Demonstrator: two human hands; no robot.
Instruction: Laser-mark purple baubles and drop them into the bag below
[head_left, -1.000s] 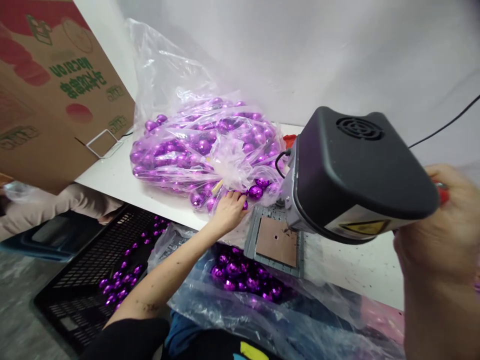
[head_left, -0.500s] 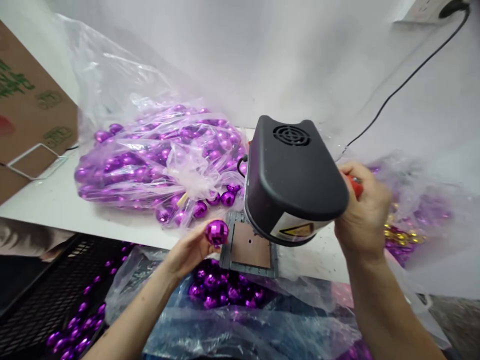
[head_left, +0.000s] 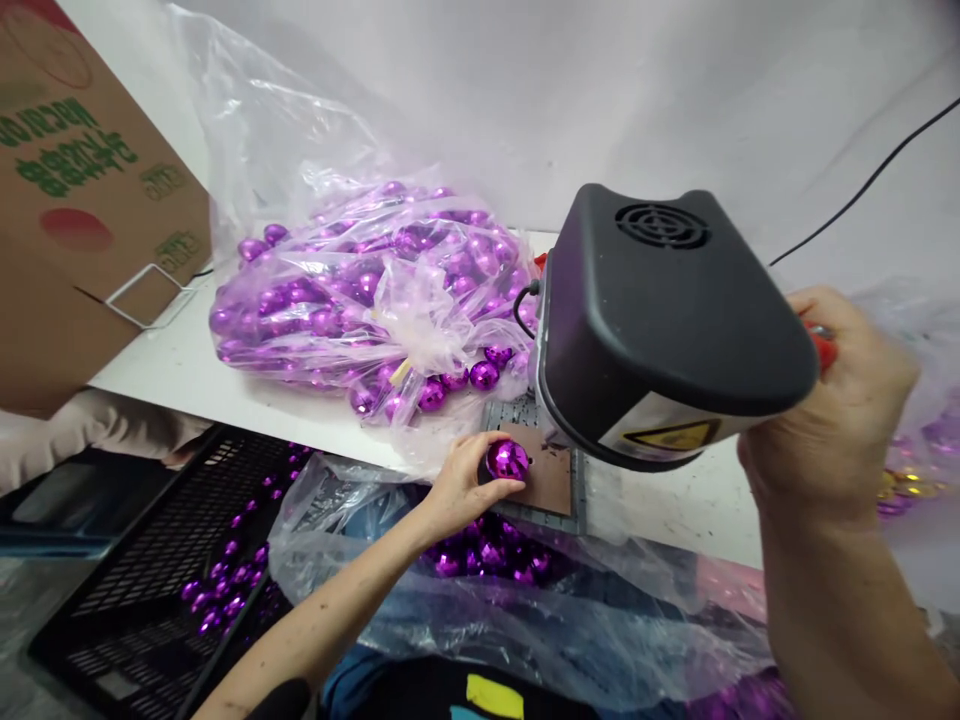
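Note:
My left hand (head_left: 461, 485) holds a shiny purple faceted ball (head_left: 508, 459) at the left edge of a brown plate (head_left: 551, 478) set in a grey metal base. Just above it hangs the black head of a small bench machine (head_left: 667, 320). My right hand (head_left: 840, 420) is closed around a red handle (head_left: 823, 348) on the machine's right side. A clear plastic bag full of purple balls (head_left: 375, 290) lies on the white table, behind and left of the plate.
A second plastic bag holding purple balls (head_left: 487, 560) hangs below the table edge (head_left: 300, 435). A black crate (head_left: 150, 580) with loose purple balls sits at the lower left. A cardboard box (head_left: 82, 200) stands at the left. A black cable (head_left: 862, 190) runs along the wall.
My left hand took a purple ball from the bag's opening and carried it to the plate under the machine head. My right hand stays on the red handle.

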